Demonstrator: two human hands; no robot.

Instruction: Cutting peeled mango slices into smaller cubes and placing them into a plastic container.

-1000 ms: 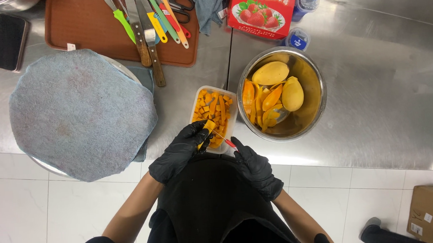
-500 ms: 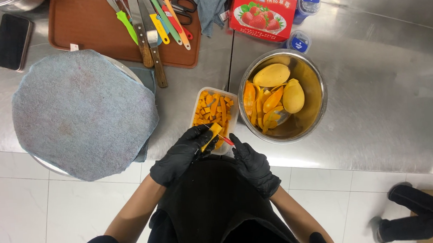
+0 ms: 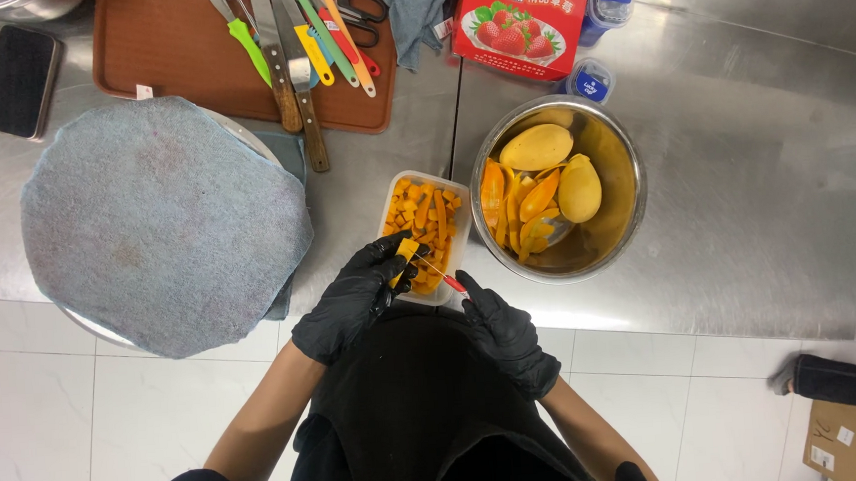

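While I hold the mango piece (image 3: 407,251) in my left hand (image 3: 352,300), the gloved fingers are curled and pinching it over the near end of the tub (image 3: 392,189). My right hand (image 3: 506,333) is closed around the red handle of a small knife (image 3: 442,274), whose thin blade reaches to the piece and appears to touch it.

Handling notes, as I judge them:
1. The piece is light, soft and wet. It will likely slip against the gloves.
2. Grip it by its flat sides, fingertips clear of the blade line. Press lightly; hard pressure would likely bruise or crush the flesh.
3. Keep it above the tub so that anything cut off drops inside.

The tub is a clear rectangular container, already holding many orange cubes and a few strips. It sits on the steel counter (image 3: 740,152), just beside a steel bowl (image 3: 632,174) on its right. The bowl holds two peeled mangoes (image 3: 535,148) and several orange slices.

To the left, a grey cloth (image 3: 159,217) covers a round board. Behind it, a brown tray (image 3: 169,48) carries several knives and peelers. A red fruit box (image 3: 521,12) and a dark phone (image 3: 20,79) lie at the far edge. Someone else's foot (image 3: 843,382) shows on the tiled floor, lower right.
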